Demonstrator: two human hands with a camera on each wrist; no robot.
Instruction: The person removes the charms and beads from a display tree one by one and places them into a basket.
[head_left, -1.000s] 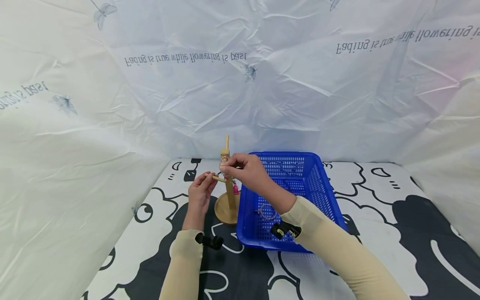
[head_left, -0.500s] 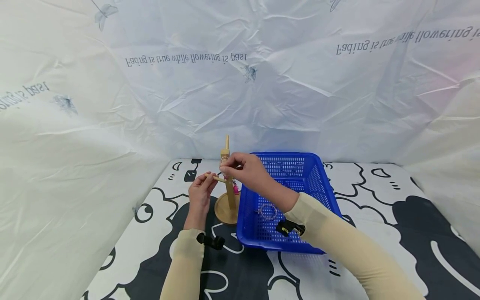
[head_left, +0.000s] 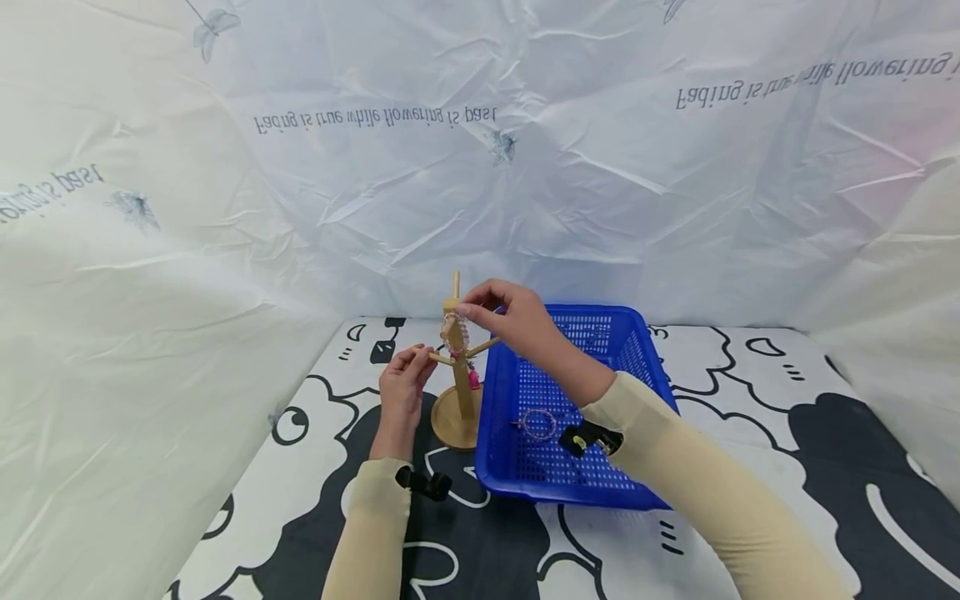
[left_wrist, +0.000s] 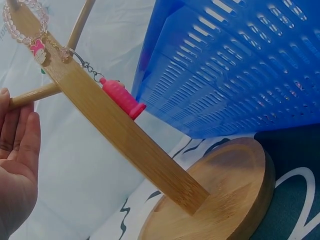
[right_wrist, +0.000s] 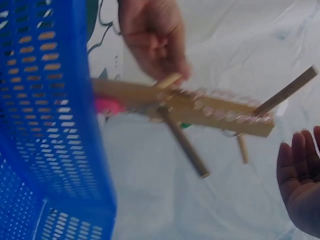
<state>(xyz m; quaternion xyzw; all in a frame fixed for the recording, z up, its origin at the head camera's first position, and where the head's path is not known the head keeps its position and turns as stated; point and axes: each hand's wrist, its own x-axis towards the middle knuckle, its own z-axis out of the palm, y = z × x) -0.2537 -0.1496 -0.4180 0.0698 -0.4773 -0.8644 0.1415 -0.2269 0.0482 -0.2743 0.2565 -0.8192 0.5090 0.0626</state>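
A wooden peg stand [head_left: 462,387] rises from a round base [left_wrist: 215,185]. My left hand [head_left: 402,379] pinches the end of one peg [left_wrist: 37,94], on the stand's left side. A clear pinkish bead bracelet [right_wrist: 235,117] hangs from an upper peg [right_wrist: 287,91] and lies along the post; its pink charm [left_wrist: 38,51] dangles in the left wrist view. Beside the stand's top is my right hand [head_left: 517,325], fingers loosely bent, and in the right wrist view that hand [right_wrist: 302,185] is apart from the bracelet. A bright pink keychain [left_wrist: 120,97] hangs behind the post.
Close on the stand's right stands a blue perforated basket [head_left: 491,442], with another bead bracelet [head_left: 537,423] inside. Pale plastic sheeting [head_left: 480,208] walls the back and sides. A black-and-white cartoon cloth [head_left: 322,450] covers the table.
My right hand has moved up and right, off the bracelet, which now shows hanging on the upper peg. My left hand keeps its pinch on the lower peg.
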